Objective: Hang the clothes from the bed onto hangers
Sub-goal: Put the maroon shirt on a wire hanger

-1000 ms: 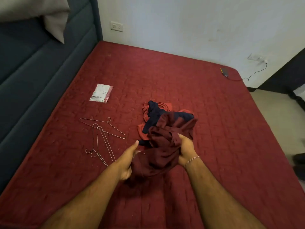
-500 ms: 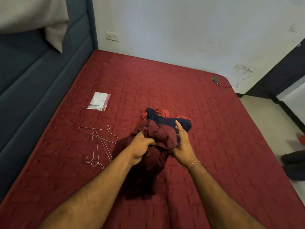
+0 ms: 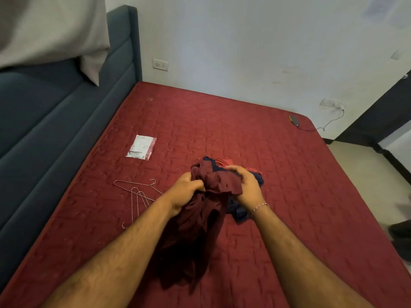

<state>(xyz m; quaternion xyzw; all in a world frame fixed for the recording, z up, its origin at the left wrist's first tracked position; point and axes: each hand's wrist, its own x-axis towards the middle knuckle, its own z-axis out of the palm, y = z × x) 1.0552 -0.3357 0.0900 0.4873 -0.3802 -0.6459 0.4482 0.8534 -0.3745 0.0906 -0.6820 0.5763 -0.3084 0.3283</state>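
A dark maroon garment [image 3: 195, 236] hangs bunched above the red mattress [image 3: 289, 185]. My left hand [image 3: 185, 193] grips its top on the left side, and my right hand [image 3: 245, 185] grips the collar end on the right. Behind and under my right hand lies a navy garment [image 3: 239, 211], with a bit of a red one [image 3: 225, 161] showing beyond it. Several thin wire hangers [image 3: 138, 194] lie flat on the mattress to the left of my left hand.
A small plastic packet [image 3: 142, 147] lies on the mattress farther back left. A dark blue upholstered headboard [image 3: 44, 130] runs along the left with a grey pillow [image 3: 51, 32] on top. A phone on a cable [image 3: 294, 121] sits at the far right corner.
The maroon garment has been lifted higher off the pile. My right hand, open beside it half a second ago, now grips its top. The camera has tilted up.
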